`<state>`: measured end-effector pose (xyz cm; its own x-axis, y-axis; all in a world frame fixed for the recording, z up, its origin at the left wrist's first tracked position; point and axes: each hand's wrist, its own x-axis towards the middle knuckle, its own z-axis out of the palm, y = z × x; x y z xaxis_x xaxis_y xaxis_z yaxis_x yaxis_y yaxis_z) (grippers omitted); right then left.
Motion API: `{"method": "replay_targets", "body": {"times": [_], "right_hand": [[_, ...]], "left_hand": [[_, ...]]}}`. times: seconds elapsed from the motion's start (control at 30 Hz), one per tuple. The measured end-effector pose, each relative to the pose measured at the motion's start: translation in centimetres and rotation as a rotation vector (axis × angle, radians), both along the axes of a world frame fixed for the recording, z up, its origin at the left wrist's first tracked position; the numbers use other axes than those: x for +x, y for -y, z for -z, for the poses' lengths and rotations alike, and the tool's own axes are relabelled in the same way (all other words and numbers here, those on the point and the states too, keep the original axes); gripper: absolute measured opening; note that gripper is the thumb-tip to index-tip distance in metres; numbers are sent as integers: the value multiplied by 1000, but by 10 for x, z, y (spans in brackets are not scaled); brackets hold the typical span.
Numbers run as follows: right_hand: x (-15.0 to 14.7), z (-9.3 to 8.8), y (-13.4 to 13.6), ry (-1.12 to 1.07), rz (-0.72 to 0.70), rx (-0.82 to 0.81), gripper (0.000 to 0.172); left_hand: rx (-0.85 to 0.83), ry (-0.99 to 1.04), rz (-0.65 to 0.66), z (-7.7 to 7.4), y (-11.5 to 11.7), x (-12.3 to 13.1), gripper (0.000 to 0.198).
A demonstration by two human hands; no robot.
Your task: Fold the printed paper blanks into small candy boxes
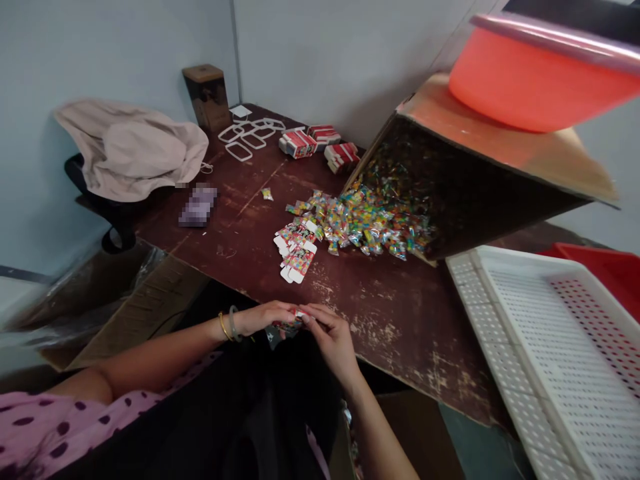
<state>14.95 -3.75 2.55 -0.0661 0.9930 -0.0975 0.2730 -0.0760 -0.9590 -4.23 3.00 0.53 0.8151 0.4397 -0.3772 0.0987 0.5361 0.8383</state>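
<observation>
Both the left hand (pixel 263 319) and right hand (pixel 333 340) clamp 1 small carton (pixel 295 325); beyond lie flat cartons (pixel 296 250), spilled candy (pixel 370 223) (out of a tipped box (pixel 475 180)), white tray (pixel 550 347) beside.

The worn dark-brown wooden desk (pixel 390 313) carries a tipped brown cardboard box (pixel 465 193) spilling bright wrapped sweets (pixel 370 223), flat printed cartons (pixel 296 250) beside them, red-and-white small boxes (pixel 299 143) and white rectangular frames (pixel 247 137) at the back.

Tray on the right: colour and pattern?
White plastic tray, perforated all over with small holes in a grid. It shows in the head view, the only one.
</observation>
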Motion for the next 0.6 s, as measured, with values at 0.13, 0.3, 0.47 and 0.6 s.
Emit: {"method": "replay_targets", "body": {"times": [0.13,0.3,0.47,0.6], "right_hand": [[-12,10,12,94,-44,104,28],[15,4,59,141,155,11,28],[134,-20,135,403,147,-357,30],[143,-8,117,608,106,-250,34]], "left_hand": [[-39,-39,14,3,15,2,31],[-4,-11,140,4,30,23,35],[919,-490,-133,8,-38,27,35],[1239,-763,-9,27,-57,30,49]]}}
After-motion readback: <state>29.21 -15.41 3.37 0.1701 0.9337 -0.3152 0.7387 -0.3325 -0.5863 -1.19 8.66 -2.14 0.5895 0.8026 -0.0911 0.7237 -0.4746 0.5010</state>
